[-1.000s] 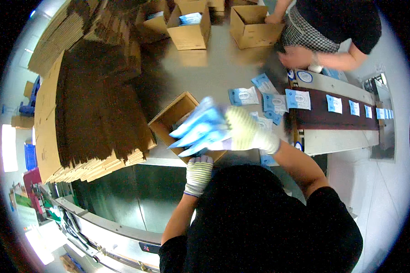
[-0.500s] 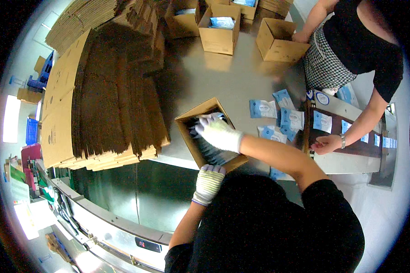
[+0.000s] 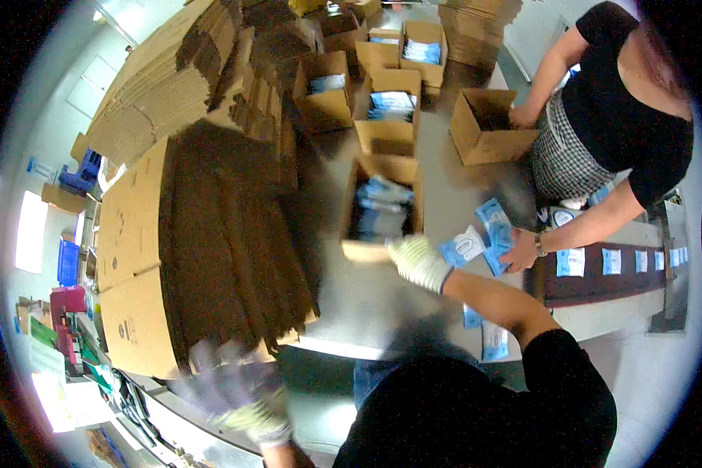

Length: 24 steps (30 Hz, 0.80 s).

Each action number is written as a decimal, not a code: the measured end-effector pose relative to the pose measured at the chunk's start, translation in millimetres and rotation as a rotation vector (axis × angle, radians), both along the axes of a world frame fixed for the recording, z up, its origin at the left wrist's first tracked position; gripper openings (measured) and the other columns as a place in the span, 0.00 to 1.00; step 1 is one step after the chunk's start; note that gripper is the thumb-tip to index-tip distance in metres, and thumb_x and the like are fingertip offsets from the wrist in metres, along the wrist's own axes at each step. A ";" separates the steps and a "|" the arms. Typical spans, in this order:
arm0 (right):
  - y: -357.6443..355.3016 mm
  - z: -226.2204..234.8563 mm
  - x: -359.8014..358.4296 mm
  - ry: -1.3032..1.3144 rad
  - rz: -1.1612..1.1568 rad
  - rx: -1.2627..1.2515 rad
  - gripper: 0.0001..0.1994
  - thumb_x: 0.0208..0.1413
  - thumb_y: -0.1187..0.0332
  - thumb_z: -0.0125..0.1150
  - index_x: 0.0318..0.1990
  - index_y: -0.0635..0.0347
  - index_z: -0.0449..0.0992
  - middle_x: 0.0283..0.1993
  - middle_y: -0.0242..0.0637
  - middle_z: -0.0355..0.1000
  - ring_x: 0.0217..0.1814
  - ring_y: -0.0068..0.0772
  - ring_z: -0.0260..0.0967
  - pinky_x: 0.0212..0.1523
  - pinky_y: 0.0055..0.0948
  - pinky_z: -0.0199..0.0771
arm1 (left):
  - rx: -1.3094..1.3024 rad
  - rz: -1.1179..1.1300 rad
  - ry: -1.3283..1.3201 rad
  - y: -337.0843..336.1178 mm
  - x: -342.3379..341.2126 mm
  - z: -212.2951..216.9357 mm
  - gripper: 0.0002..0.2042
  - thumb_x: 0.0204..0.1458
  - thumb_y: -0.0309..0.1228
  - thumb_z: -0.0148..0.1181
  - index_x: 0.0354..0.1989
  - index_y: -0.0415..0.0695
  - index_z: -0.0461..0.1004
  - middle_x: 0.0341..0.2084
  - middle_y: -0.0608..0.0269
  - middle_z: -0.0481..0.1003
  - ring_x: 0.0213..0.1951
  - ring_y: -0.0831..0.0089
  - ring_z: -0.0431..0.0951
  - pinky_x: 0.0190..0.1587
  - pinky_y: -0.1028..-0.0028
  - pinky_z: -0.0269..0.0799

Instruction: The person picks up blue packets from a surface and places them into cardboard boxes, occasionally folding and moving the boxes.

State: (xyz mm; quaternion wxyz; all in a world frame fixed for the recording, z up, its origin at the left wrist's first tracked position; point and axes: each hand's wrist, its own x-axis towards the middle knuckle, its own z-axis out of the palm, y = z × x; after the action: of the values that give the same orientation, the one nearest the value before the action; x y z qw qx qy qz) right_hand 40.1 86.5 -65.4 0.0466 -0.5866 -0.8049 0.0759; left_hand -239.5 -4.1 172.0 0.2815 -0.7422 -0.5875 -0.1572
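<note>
A cardboard box (image 3: 366,251) holding blue-and-white soft packets (image 3: 382,207) stands on the metal table in front of me, its top open. My right hand (image 3: 420,264), in a pale striped glove, touches the near right corner of this box; its fingertips are too blurred to show whether they grip. My left hand (image 3: 246,398), gloved too and smeared by motion, is at the front edge of the stacked flat cardboard (image 3: 136,320). Its fingers look spread, and I see nothing held in them.
Across the table a co-worker's hand (image 3: 520,251) is on loose packets (image 3: 464,246); the other reaches into a box (image 3: 491,147). More packets lie on a dark conveyor (image 3: 593,287) at the right. Filled boxes (image 3: 388,129) stand farther back.
The near box has shifted away from me and straightened. My right hand has come out of it to its corner; my left hand has left the box for the cardboard stack. The co-worker's hand reaches the packets.
</note>
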 end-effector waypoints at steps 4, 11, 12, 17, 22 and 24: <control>174.9 -16.7 34.9 -0.028 -0.274 0.306 0.11 0.54 0.70 0.41 0.28 0.60 0.73 0.25 0.44 0.73 0.25 0.42 0.70 0.26 0.44 0.69 | 0.154 0.330 0.098 -4.4 -51.0 43.5 0.23 0.49 0.34 0.57 0.53 0.40 0.65 0.49 0.50 0.69 0.53 0.54 0.65 0.57 0.55 0.59; 224.0 39.5 18.2 -0.164 -0.129 0.304 0.26 0.48 0.56 0.56 0.54 0.58 0.65 0.60 0.46 0.59 0.64 0.45 0.51 0.61 0.46 0.50 | 0.055 0.337 -0.160 0.5 -77.9 9.0 0.23 0.47 0.31 0.58 0.53 0.39 0.65 0.46 0.50 0.70 0.51 0.57 0.66 0.55 0.58 0.62; 195.1 45.3 6.4 -0.101 -0.075 0.226 0.25 0.48 0.56 0.56 0.54 0.57 0.65 0.58 0.46 0.60 0.63 0.45 0.53 0.62 0.46 0.50 | 0.109 0.300 -0.238 -2.9 -76.0 4.9 0.21 0.48 0.24 0.57 0.53 0.41 0.66 0.45 0.51 0.69 0.50 0.58 0.67 0.55 0.62 0.62; 17.8 -38.7 32.8 0.074 0.035 -0.066 0.25 0.49 0.54 0.54 0.52 0.57 0.67 0.56 0.45 0.61 0.61 0.48 0.54 0.60 0.47 0.52 | 0.151 0.220 -0.257 13.3 -54.9 -10.7 0.17 0.46 0.23 0.59 0.48 0.44 0.73 0.30 0.60 0.66 0.34 0.68 0.66 0.36 0.69 0.63; -164.4 -66.6 47.5 0.076 -0.068 -0.232 0.28 0.48 0.53 0.56 0.55 0.57 0.64 0.61 0.44 0.55 0.64 0.49 0.50 0.61 0.49 0.50 | 0.420 -0.088 -0.082 -29.1 -39.8 -1.6 0.08 0.51 0.22 0.54 0.40 0.37 0.73 0.33 0.52 0.73 0.35 0.63 0.73 0.36 0.71 0.72; -228.4 -71.9 54.1 0.174 -0.076 -0.212 0.28 0.48 0.52 0.56 0.56 0.54 0.62 0.63 0.44 0.52 0.65 0.50 0.47 0.62 0.52 0.46 | 0.659 -0.317 -0.203 -41.6 -8.1 2.2 0.10 0.53 0.26 0.52 0.41 0.32 0.71 0.36 0.47 0.74 0.40 0.55 0.74 0.42 0.63 0.73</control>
State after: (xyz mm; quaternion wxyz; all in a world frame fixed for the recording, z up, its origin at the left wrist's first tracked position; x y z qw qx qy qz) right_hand 94.3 -141.9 -137.3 0.0566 -0.6095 -0.7625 0.2093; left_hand -247.6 -45.6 174.2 0.4177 -0.6741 -0.4083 -0.4521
